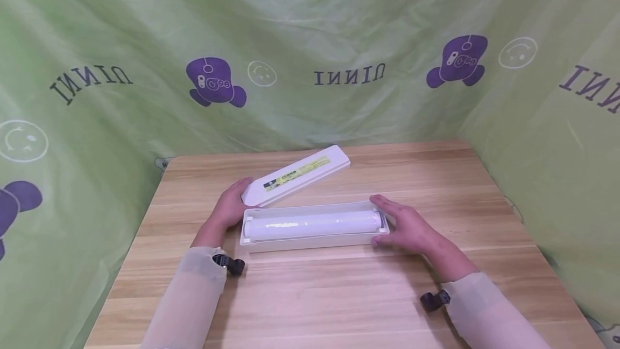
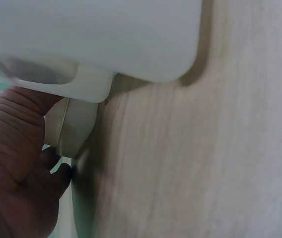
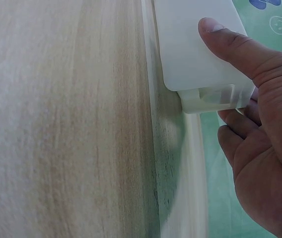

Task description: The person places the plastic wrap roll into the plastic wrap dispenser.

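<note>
A long white plastic wrap dispenser box (image 1: 310, 242) lies lidless on the table, with a white roll (image 1: 312, 225) of film inside it. Behind it, its white lid (image 1: 258, 192) with a yellow-green label lies at a slant. My left hand (image 1: 230, 206) holds the lid's left end; in the left wrist view, that lid end (image 2: 76, 130) shows between thumb and fingers, partly hidden by the box corner. At the box's right end, my right hand (image 1: 404, 228) grips it, the thumb on the front wall and the fingers round the back.
The wood-grain table (image 1: 315, 295) extends in front of the box and to both sides. A green printed curtain (image 1: 310, 112) hangs round the back and sides. A small black camera sits on each wrist.
</note>
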Action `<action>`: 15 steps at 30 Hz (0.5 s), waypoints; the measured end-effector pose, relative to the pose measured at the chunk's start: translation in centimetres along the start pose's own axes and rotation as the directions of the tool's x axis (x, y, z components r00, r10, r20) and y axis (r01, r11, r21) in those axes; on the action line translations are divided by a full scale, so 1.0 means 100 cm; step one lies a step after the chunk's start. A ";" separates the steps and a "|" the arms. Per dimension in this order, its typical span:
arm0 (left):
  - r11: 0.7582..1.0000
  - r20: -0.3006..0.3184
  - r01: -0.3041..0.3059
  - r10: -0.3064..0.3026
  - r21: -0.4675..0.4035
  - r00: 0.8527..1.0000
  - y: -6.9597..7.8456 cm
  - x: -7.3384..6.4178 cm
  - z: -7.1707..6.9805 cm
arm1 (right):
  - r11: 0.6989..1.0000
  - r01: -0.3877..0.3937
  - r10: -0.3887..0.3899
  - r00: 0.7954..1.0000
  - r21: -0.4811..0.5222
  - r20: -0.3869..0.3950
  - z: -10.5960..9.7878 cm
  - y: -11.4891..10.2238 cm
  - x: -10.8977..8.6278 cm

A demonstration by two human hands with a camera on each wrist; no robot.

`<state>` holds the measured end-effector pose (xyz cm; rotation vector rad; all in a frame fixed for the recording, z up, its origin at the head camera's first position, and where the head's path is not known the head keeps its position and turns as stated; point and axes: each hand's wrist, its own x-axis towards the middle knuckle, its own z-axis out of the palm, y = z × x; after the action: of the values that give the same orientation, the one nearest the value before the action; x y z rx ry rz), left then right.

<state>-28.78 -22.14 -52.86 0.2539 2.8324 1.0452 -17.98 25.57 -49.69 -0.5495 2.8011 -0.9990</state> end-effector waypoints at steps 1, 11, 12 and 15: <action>1.000 -0.001 -0.001 0.001 0.000 1.000 0.000 0.000 0.000 | 1.000 0.000 0.000 1.000 -0.001 0.000 0.000 0.000 0.000; 1.000 0.011 0.000 0.000 0.017 1.000 -0.002 0.002 0.001 | 1.000 0.007 -0.007 1.000 -0.015 -0.004 0.000 0.002 0.000; 1.000 0.012 0.003 -0.003 0.016 1.000 -0.002 0.002 0.001 | 1.000 0.006 -0.006 1.000 -0.014 -0.004 0.000 0.002 0.000; 1.000 0.017 0.010 -0.010 0.021 1.000 -0.002 0.003 0.002 | 1.000 0.008 -0.008 1.000 -0.014 -0.003 0.001 0.002 0.000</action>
<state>-29.04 -22.13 -53.12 0.2495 2.8274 1.0074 -18.05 25.66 -49.84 -0.5619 2.8129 -0.9831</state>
